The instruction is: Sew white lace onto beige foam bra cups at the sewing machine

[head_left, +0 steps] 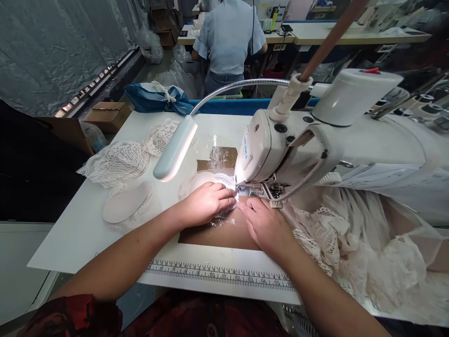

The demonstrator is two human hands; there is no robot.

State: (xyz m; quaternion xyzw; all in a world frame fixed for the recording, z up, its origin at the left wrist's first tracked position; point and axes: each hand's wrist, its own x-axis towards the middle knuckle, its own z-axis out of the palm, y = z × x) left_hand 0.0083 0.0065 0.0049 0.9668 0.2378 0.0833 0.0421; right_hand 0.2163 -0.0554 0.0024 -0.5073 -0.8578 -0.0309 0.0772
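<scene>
A pale lace-edged fabric piece [199, 179] lies under the needle end of a white sewing machine [257, 145]. My left hand [209, 201] presses on this piece from the left, fingers curled together close to the presser foot. From the right, my right hand [264, 221] has its thumb and forefinger at the edge of the piece, just in front of the needle; its other fingers bend towards the machine bed. Both hands rest over a brown taped sheet [217, 236] on the table. The fabric between the fingertips is mostly hidden.
Lace pieces [119, 161] and a smooth oval cup [126, 202] lie at left. A lamp [176, 149] hangs over the table. Gathered lace fabric [351, 238] piles up at right. A printed ruler [224, 275] runs along the front edge. Another person [229, 42] sits beyond.
</scene>
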